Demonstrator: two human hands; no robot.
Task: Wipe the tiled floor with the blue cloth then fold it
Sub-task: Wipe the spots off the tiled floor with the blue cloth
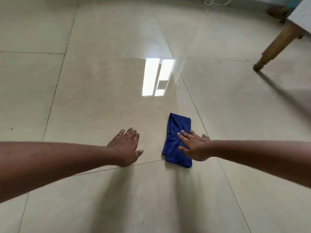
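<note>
From the head camera, the view looks down over both bare forearms onto a glossy tiled floor point(101, 98) of large beige tiles with thin dark grout lines. The blue cloth point(176, 140) lies flat on the floor slightly right of centre, folded into a narrow rectangle with its long side running away from the person; its near end sits just beyond a grout line.

The right hand point(193, 147) lies palm down on the right part of the cloth, fingers straight and spread, resting on the fabric without curling round it. The thumb points toward the cloth's near half, and the little finger reaches past the cloth's right edge over bare tile.

The left hand point(126, 147) is to the left of the cloth and apart from it, palm down, fingers straight and close together, thumb stuck out toward the cloth. It holds nothing; whether the palm actually touches the tile cannot be told.

Further off, a bright window reflection point(157, 77) shines on the tiles. At the upper right, a turned wooden furniture leg point(276, 47) stands on the floor beneath a pale surface point(301, 12), and a white cord point(217, 1) lies at the top edge
</note>
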